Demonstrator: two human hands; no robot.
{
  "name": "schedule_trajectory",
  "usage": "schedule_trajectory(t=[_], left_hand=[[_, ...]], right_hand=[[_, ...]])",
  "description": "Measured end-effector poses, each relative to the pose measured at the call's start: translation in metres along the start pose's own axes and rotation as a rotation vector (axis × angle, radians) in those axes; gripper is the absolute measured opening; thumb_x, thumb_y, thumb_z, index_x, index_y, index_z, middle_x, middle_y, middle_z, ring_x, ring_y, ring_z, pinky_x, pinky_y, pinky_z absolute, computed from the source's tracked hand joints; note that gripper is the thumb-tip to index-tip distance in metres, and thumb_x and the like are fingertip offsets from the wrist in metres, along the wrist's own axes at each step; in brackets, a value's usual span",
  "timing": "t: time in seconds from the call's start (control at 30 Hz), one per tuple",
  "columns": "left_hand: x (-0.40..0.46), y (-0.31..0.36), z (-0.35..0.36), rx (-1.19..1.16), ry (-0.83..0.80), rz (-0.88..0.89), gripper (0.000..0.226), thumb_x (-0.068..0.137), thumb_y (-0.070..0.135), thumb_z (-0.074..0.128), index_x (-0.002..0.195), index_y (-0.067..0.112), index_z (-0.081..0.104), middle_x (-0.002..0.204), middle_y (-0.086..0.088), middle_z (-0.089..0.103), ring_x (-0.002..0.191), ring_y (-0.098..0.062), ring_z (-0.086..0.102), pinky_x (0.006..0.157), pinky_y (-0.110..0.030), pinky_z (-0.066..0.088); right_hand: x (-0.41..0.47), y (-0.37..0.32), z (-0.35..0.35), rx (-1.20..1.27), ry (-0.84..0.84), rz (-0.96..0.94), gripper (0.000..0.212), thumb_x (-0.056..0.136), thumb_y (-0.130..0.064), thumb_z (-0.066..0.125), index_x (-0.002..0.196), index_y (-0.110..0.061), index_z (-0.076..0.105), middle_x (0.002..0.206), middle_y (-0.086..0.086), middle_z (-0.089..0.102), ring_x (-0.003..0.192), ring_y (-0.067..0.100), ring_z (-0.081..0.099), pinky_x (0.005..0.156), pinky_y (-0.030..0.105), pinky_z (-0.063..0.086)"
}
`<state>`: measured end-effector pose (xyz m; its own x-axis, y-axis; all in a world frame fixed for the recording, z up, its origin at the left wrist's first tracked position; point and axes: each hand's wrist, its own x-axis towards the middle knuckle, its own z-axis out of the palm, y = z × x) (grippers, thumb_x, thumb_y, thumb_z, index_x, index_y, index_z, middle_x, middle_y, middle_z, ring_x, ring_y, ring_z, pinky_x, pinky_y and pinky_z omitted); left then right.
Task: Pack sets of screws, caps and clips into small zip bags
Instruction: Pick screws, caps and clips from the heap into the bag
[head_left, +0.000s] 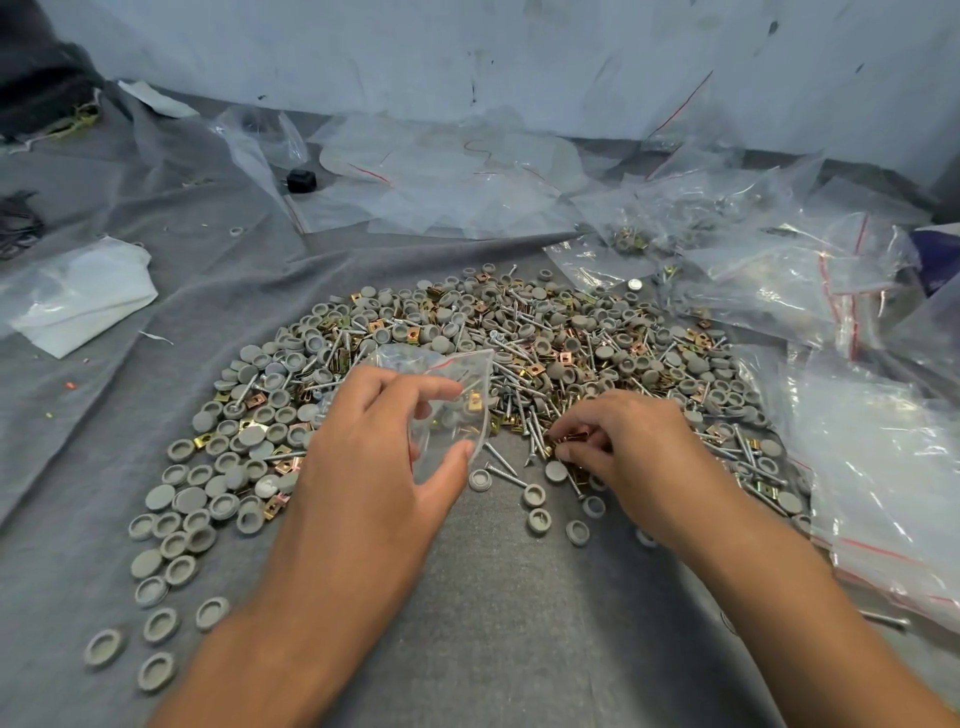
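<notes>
At the far left a crumpled sheet of white plastic (78, 296) lies on the wrinkled grey cloth (498, 597) that covers the whole work surface, and a dark bundle beyond it runs off the edge, too cut off to name. Nearer, a trail of round grey plastic caps (179, 506) curves down toward the bottom corner, some dome up, some hollow side up. The person's left hand (374, 457) pinches a small clear zip bag (447, 410) between thumb and fingers, mouth held open above the heap; a yellowish metal clip shows through the film, though the rest of what is inside blurs into the pile behind it. That wide mixed pile of caps, silver screws and brass-coloured clips (519, 338) spreads across the middle. The right hand (628, 441) is curled down at the pile's near edge, fingertips closed on a few brass-coloured clips (569, 441); how many I cannot tell, as the fingers cover most of them. At the right, clear zip bags with red seal lines (841, 291) lie heaped and overlapping, their contents hard to make out through the glare, and the nearest ones run out of view.
</notes>
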<state>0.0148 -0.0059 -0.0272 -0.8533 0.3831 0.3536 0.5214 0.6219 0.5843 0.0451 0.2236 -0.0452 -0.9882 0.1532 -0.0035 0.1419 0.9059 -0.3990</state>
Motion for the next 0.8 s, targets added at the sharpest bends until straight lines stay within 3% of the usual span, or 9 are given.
schedule_trajectory(t=[0.1, 0.2, 0.37, 0.47, 0.67, 0.73, 0.8], left_hand=[[0.000, 0.000, 0.001, -0.005, -0.006, -0.004, 0.041, 0.081, 0.046, 0.064, 0.121, 0.045, 0.054, 0.103, 0.031, 0.041, 0.100, 0.016, 0.045, 0.084, 0.003, 0.036], [-0.001, -0.001, 0.002, -0.002, -0.015, -0.009, 0.041, 0.081, 0.047, 0.063, 0.121, 0.047, 0.052, 0.104, 0.032, 0.041, 0.101, 0.016, 0.045, 0.083, 0.002, 0.037], [-0.001, 0.001, 0.001, -0.011, -0.018, -0.008, 0.040, 0.081, 0.048, 0.062, 0.119, 0.049, 0.051, 0.103, 0.032, 0.041, 0.102, 0.018, 0.044, 0.078, -0.001, 0.040], [-0.001, 0.001, 0.001, -0.017, -0.020, -0.013, 0.040, 0.081, 0.047, 0.062, 0.120, 0.047, 0.053, 0.103, 0.032, 0.041, 0.102, 0.018, 0.044, 0.082, 0.001, 0.038], [-0.002, 0.002, -0.001, -0.021, -0.022, -0.019, 0.039, 0.081, 0.045, 0.064, 0.119, 0.045, 0.054, 0.101, 0.031, 0.041, 0.100, 0.014, 0.046, 0.086, 0.001, 0.034], [-0.003, 0.001, -0.001, -0.017, -0.024, -0.017, 0.038, 0.082, 0.044, 0.065, 0.119, 0.045, 0.055, 0.102, 0.030, 0.041, 0.099, 0.012, 0.046, 0.084, 0.000, 0.035], [-0.003, 0.000, 0.000, -0.014, -0.017, -0.014, 0.038, 0.082, 0.042, 0.067, 0.119, 0.043, 0.057, 0.102, 0.030, 0.041, 0.098, 0.011, 0.047, 0.083, 0.000, 0.035]], right_hand=[[0.001, -0.003, 0.002, -0.099, -0.014, -0.050, 0.019, 0.090, -0.042, 0.071, 0.109, -0.039, 0.072, 0.092, -0.019, 0.054, 0.078, -0.002, 0.052, 0.067, 0.010, 0.042], [-0.004, -0.005, 0.003, -0.107, 0.019, -0.085, 0.007, 0.091, -0.039, 0.070, 0.097, -0.037, 0.069, 0.093, -0.019, 0.056, 0.084, 0.003, 0.058, 0.075, 0.023, 0.053], [-0.006, -0.007, -0.005, 0.029, -0.003, -0.051, 0.002, 0.094, -0.043, 0.062, 0.094, -0.045, 0.062, 0.097, -0.024, 0.052, 0.087, -0.003, 0.053, 0.071, 0.013, 0.040], [-0.008, -0.009, -0.004, -0.119, -0.034, -0.081, 0.016, 0.092, -0.047, 0.064, 0.107, -0.044, 0.065, 0.099, -0.023, 0.056, 0.091, 0.000, 0.054, 0.078, 0.020, 0.048], [-0.009, -0.010, -0.007, -0.134, -0.028, -0.098, 0.003, 0.093, -0.046, 0.061, 0.095, -0.044, 0.060, 0.098, -0.024, 0.053, 0.091, 0.000, 0.054, 0.078, 0.028, 0.051], [-0.010, -0.009, -0.010, -0.015, 0.032, -0.115, 0.003, 0.093, -0.046, 0.057, 0.090, -0.045, 0.057, 0.095, -0.026, 0.051, 0.088, -0.003, 0.052, 0.077, 0.023, 0.046], [-0.012, -0.011, -0.011, 0.140, 0.215, -0.231, 0.002, 0.093, -0.040, 0.058, 0.092, -0.039, 0.059, 0.094, -0.023, 0.052, 0.089, -0.003, 0.054, 0.077, 0.015, 0.042]])
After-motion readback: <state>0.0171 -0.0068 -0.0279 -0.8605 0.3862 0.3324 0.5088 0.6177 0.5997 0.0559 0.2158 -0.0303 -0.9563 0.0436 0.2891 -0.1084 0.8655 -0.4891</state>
